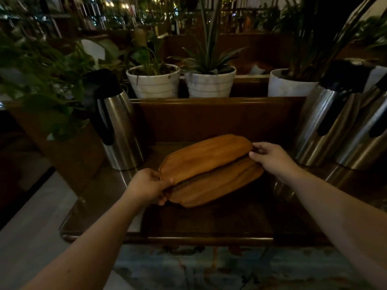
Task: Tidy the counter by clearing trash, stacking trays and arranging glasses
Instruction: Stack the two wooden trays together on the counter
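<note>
Dim lighting covers a dark wooden counter [209, 218] backed by white plant pots [154, 82]. Two oval wooden trays sit at its centre. The upper tray [205, 156] is tilted, overlapping the lower tray [215, 185], which lies flat on the counter. The left hand [146, 186] pinches the upper tray's left end, thumb on top. The right hand [270, 158] grips its right end, fingers curled over the rim. One steel jug [119, 130] stands left of the trays; two more jugs [339, 126] stand right.

1 head view, wide-angle, looking forward-down, close over counter [209, 225].
</note>
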